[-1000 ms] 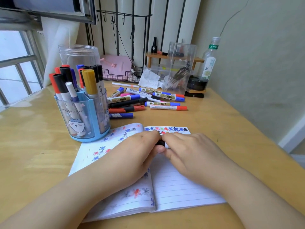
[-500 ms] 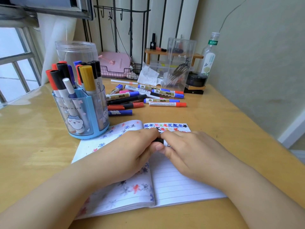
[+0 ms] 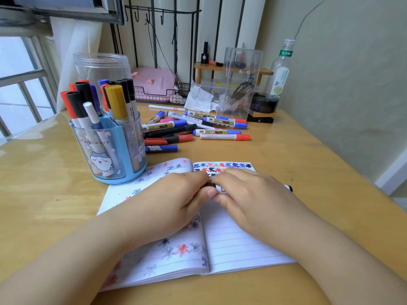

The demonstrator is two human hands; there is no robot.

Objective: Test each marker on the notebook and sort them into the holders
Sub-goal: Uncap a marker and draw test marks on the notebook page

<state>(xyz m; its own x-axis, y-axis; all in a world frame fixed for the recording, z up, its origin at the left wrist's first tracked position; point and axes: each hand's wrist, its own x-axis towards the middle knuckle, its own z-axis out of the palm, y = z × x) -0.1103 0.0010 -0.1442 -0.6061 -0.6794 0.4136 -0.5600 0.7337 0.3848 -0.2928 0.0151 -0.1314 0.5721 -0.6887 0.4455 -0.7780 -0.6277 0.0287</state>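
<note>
I have both hands, left hand [image 3: 176, 201] and right hand [image 3: 253, 199], gripping a black-capped marker [image 3: 212, 186] over the notebook [image 3: 242, 238], probably capping. The blue holder [image 3: 110, 148] is crowded; about a dozen loose markers [image 3: 196, 128] remain.

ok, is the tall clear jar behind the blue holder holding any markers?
No: the clear jar looks empty, while the markers stand in the blue holder in front.
</note>
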